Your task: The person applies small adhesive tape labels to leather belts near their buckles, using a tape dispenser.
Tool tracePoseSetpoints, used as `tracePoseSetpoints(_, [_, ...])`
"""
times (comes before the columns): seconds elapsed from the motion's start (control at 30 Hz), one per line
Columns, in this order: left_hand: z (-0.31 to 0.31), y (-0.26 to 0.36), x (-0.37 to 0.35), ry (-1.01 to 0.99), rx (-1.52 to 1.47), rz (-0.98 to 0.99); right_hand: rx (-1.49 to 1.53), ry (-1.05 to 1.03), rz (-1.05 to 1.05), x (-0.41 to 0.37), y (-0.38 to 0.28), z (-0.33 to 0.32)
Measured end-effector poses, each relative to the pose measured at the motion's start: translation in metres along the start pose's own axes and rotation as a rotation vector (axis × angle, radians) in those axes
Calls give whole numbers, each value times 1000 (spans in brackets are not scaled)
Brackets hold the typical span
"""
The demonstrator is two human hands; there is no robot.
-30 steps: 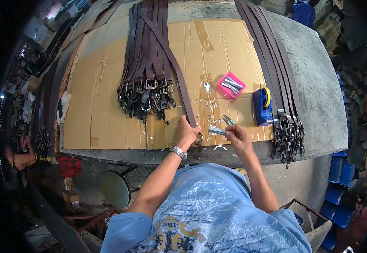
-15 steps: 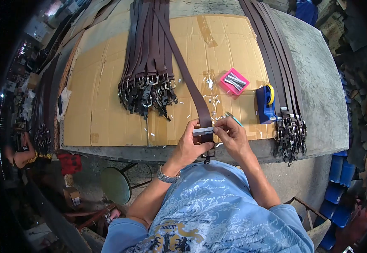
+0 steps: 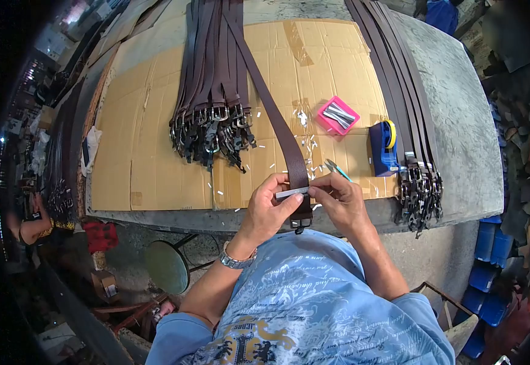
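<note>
A dark brown belt (image 3: 275, 118) runs down the cardboard to the table's front edge, its buckle (image 3: 300, 224) hanging by my shirt. Across the belt lies a small whitish strip (image 3: 293, 192). My left hand (image 3: 270, 207) pinches the strip's left part between thumb and fingers, against the belt. The fingers of my right hand (image 3: 340, 199) are closed at the strip's right end. Small white scraps (image 3: 311, 146) lie beside the belt, near a teal-handled tool (image 3: 338, 171).
Many buckled belts (image 3: 214, 79) lie on the cardboard (image 3: 149, 134); more (image 3: 411, 91) lie at right. A pink tray (image 3: 353, 115) with strips stands near a blue tape dispenser (image 3: 383, 155). At far left, a co-worker's arm (image 3: 33, 228) shows. Below is a stool (image 3: 167, 266).
The strip has turned and its printed face no longer shows. My left hand has moved slightly down and left; my right fingers have closed in over the strip's end.
</note>
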State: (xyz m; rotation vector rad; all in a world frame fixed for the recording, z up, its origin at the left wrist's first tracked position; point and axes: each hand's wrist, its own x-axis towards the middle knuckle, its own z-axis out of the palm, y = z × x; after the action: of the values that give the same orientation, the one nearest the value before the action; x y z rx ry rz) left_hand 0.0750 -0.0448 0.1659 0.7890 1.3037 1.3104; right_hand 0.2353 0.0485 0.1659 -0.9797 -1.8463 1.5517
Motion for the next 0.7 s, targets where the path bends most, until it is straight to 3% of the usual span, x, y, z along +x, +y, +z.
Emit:
tracePoseSetpoints(0.27, [4,18,0,-2,-74,-46,234,-36,195,-5,-8,-8])
tracePoseSetpoints(0.7, [3,31,-2,-19,-71,-101,379,-55,193,-5,-9,-8])
